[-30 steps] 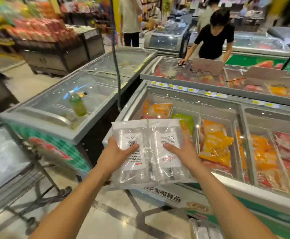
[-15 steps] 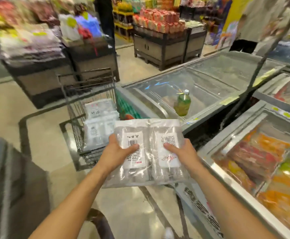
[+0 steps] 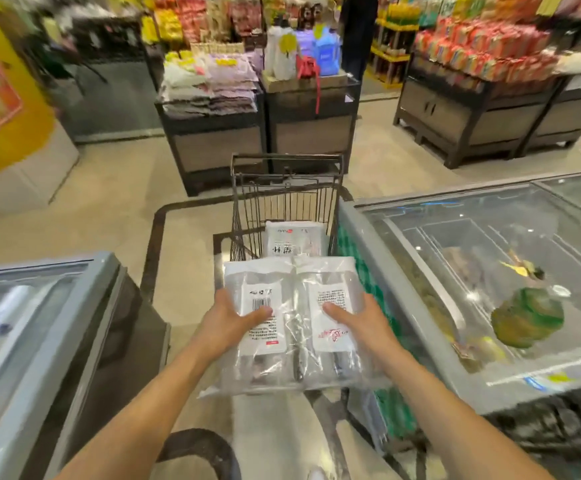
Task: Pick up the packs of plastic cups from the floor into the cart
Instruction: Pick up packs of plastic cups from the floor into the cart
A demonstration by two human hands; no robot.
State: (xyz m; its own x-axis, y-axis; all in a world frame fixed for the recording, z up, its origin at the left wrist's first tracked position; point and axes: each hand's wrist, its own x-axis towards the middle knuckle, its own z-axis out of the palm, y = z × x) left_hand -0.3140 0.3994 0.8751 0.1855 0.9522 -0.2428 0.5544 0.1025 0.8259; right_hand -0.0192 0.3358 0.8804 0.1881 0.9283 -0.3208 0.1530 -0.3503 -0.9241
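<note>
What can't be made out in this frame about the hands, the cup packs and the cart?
1. Head view: fingers of the left hand and right hand, hidden under the held packs.
2. Head view: near end of the cart, covered by those packs; beyond one pack inside, no count possible.
3. Head view: green bottle on the freezer, smeared by motion blur.

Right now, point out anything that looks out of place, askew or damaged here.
One thing: a green bottle sits alone on the right freezer's glass lid, away from any drinks. The packs of cups, held by the left hand and right hand at the cart, look intact.
</note>
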